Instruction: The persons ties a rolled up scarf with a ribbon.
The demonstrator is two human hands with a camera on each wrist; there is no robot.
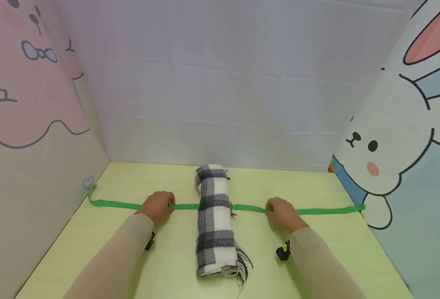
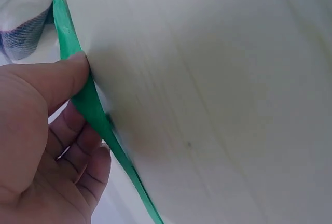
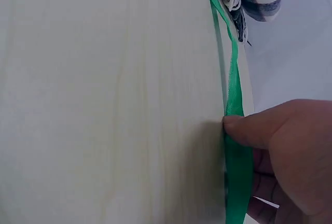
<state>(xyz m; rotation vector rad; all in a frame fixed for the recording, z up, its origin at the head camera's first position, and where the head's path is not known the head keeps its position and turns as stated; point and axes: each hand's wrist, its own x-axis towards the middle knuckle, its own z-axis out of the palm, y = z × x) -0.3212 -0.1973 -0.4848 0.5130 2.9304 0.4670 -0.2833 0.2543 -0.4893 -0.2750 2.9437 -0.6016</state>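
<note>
A rolled black, grey and white checked scarf (image 1: 216, 222) lies lengthwise on the table, its fringe (image 1: 243, 263) spilling out at the near right. A long green ribbon (image 1: 328, 211) crosses the table from side to side and passes beneath the scarf. Left of the roll, my left hand (image 1: 158, 206) pinches the ribbon between thumb and fingers; the left wrist view shows the thumb on top of the green ribbon (image 2: 96, 110). My right hand (image 1: 281, 212) pinches it on the other side, thumb over the ribbon (image 3: 236, 84) in the right wrist view.
The pale yellow wooden table (image 1: 167, 257) meets a plain white cloth backdrop (image 1: 220, 91) at its far edge. Cartoon-printed cloth walls rise at both sides, with a rabbit (image 1: 392, 137) on the right. Small black devices (image 1: 283, 251) sit at both wrists.
</note>
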